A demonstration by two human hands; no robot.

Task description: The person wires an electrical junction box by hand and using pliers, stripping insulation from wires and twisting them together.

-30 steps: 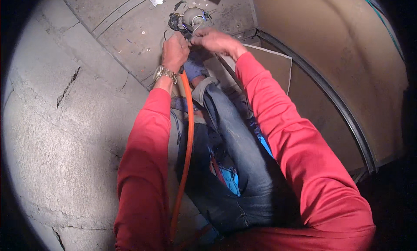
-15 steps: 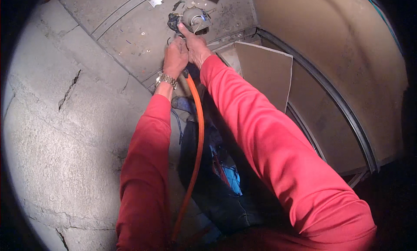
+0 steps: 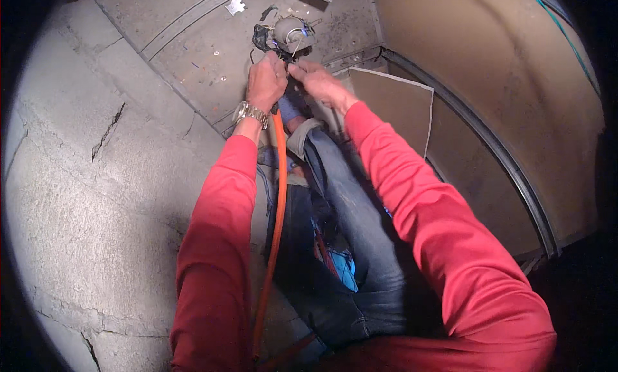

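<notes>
Tool: power tool (image 3: 288,36) with a round grey metal head and dark body, held low over the floor, at the top of the view just above both hands.
Left hand: left hand (image 3: 266,82) closed around the tool's dark grip, knuckles up; a metal wristwatch (image 3: 250,112) sits on the wrist.
Right hand: right hand (image 3: 320,83) just beside the left, fingers curled against the tool's body below the grey head; how firmly it grips cannot be told.
Hose: orange hose (image 3: 275,224) runs down from under the left hand, between the red sleeves (image 3: 212,256), to the lower edge.
Legs: blue jeans (image 3: 347,217), one knee bent under the arms.
Floor: dusty concrete floor (image 3: 193,43) with a metal track (image 3: 187,21) and a scrap of white paper (image 3: 235,6).
Left side: cracked concrete wall (image 3: 84,172).
Right side: brown board panel (image 3: 399,108) leaning by a curved dark rail (image 3: 508,172).
</notes>
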